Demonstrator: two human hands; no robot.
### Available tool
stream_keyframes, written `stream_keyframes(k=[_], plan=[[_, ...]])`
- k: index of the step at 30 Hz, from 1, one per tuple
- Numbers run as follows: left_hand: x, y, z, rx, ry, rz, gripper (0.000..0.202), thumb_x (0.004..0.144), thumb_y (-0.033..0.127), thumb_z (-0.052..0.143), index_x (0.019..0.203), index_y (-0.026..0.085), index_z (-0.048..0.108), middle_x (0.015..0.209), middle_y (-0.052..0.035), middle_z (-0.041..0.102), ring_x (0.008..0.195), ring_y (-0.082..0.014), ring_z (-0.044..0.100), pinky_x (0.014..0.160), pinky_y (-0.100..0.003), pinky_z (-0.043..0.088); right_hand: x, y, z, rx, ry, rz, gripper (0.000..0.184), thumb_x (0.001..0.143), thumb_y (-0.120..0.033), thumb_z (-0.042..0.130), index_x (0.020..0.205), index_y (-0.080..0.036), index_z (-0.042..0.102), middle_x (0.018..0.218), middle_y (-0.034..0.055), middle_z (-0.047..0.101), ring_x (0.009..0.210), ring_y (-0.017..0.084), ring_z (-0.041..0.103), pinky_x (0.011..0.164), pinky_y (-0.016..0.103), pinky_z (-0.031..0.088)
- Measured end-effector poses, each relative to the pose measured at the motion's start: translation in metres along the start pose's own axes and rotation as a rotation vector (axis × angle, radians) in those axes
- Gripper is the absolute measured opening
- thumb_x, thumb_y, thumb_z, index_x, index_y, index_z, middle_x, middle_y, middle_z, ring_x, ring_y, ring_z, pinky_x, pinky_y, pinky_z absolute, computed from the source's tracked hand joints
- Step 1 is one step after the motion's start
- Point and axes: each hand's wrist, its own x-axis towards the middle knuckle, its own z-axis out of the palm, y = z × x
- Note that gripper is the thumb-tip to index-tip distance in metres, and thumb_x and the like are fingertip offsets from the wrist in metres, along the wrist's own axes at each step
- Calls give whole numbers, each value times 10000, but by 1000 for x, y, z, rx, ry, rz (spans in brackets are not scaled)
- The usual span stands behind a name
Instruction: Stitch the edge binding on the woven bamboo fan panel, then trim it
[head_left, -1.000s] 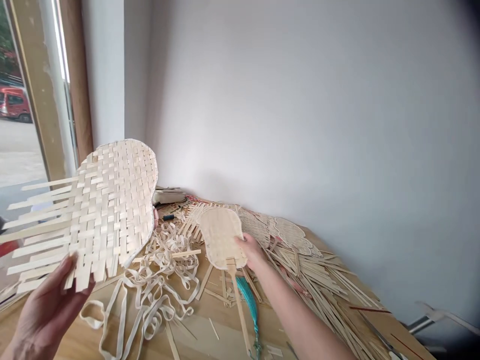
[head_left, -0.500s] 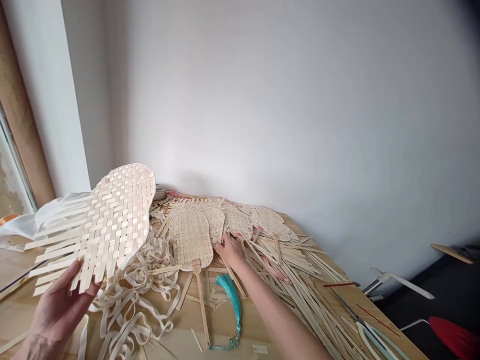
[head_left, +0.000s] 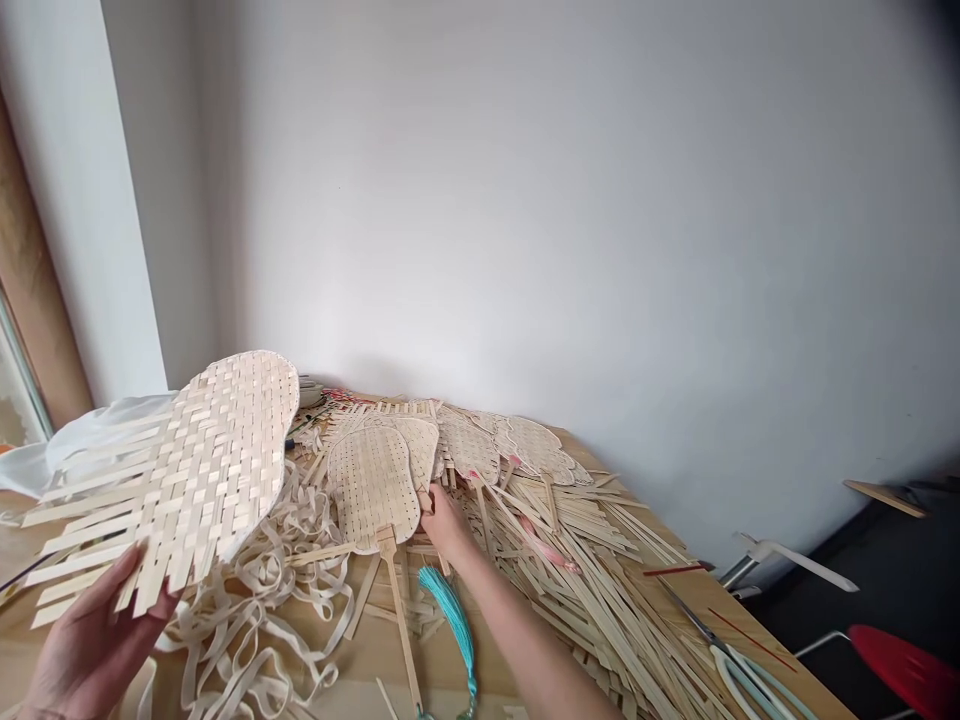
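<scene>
1. Over at 9 o'clock, a white cloth (head_left: 90,445) drapes past the edge of the panel, right by the window frame.
2. Here's my left hand (head_left: 90,655) at 8 o'clock, up off the desk (head_left: 694,590)! My fingers (head_left: 127,570) are spread and clamped on the underside of a woven bamboo panel (head_left: 187,475), whose loose strip ends fan out to the left.
3. Beneath that panel, at 7 o'clock, lies a tangled heap of cream strips (head_left: 255,610).
4. Dead ahead at 12 o'clock, a bamboo fan (head_left: 367,480) lies flat, its handle pointing toward me, with more woven fans (head_left: 469,445) overlapping behind it.
5. Just right of that fan, my right hand (head_left: 446,525) reaches in, fingers (head_left: 427,505) close together, tips down at the fan's edge. Clamped on anything? I can't tell from here.
6. Below it, a teal tassel (head_left: 450,625) lies on the desk.
7. At 2 o'clock, a big pile of bamboo strips (head_left: 570,590) spreads across the desk.
8. Out at 4 o'clock, a red seat (head_left: 907,670) sits on the floor beyond the desk.
</scene>
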Motion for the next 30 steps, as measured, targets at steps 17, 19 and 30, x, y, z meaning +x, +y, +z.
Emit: stream_keyframes(k=[17,19,30], plan=[[3,-1,-2,-161,7,-31,190,757,85,537,760,225,666,676,25,665,566,-111,629,582,-163,559,51,-24,17,242,200,16,226,810,-130,489,1035,-147,499,946,43,587,806,152,567,685,302,458],[4,-2,-3,-159,1,-27,193,761,78,530,756,217,663,674,26,659,567,-107,626,582,-162,558,51,-14,10,299,230,37,252,803,-114,457,1049,-170,481,962,44,599,780,150,579,644,277,461],[10,-4,-7,-153,7,-6,216,683,20,549,782,194,631,742,15,635,563,-100,603,490,-149,528,55,6,-13,511,256,-40,348,802,-235,398,1142,-158,393,981,67,619,666,144,594,532,231,456]])
